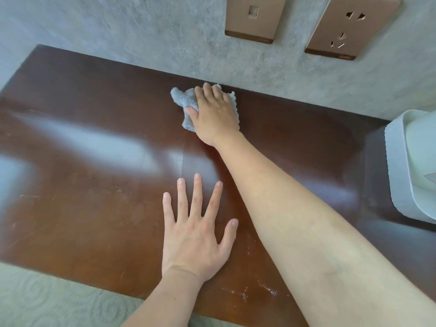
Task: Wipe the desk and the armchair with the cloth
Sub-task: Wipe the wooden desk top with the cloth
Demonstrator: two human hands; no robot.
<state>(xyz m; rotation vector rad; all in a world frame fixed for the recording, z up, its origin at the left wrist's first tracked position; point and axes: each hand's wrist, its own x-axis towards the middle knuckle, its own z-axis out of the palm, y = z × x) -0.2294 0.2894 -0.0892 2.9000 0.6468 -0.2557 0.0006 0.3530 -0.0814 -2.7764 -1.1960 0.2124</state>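
Observation:
A glossy brown desk fills the view, its far edge against a grey wall. A grey fluffy cloth lies crumpled near that far edge. My right hand presses flat on the cloth with straight fingers, the arm stretched forward across the desk. My left hand rests palm down on the bare desk top near the front edge, fingers spread, holding nothing. The armchair is out of view.
A white box-like object stands on the desk at the right edge. Two bronze wall plates, a switch and a socket, sit on the wall above. White specks mark the desk's front edge. Pale carpet lies below.

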